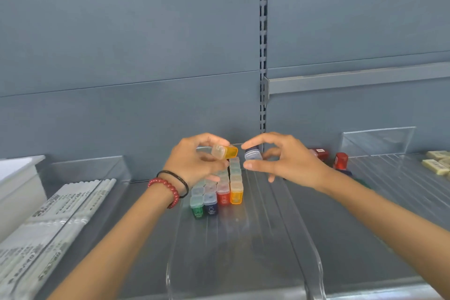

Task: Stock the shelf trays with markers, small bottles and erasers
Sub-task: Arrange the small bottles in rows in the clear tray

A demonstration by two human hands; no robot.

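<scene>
Both grips are closed on small bottles above the back of the clear middle tray (246, 275). The left hand (194, 163), with a red bead bracelet (165, 190) and a thin black band (175, 178) at its wrist, reaches in from the lower left with the forearm angled up toward the shelf back; its thumb and fingers pinch an orange bottle (225, 152). That bottle lies on its side, long axis roughly level, frosted cap toward the left and orange body pointing right. The right hand (287, 161) comes in from the lower right, palm turned left, fingers curled; index finger and thumb pinch a dark blue bottle (253, 154), whose frosted cap faces the camera, so its long axis runs roughly toward the viewer. The 2 held bottles sit just beside each other, not touching.

Beneath the hands, rows of small bottles (219, 192) stand upright in the middle tray, caps up, with green, navy, red and orange ones at the front. White markers (73, 204) lie lengthwise in the left tray, running front to back. Red bottles (339, 161) stand near the back on the right, and pale erasers (437, 162) lie in the far right tray.
</scene>
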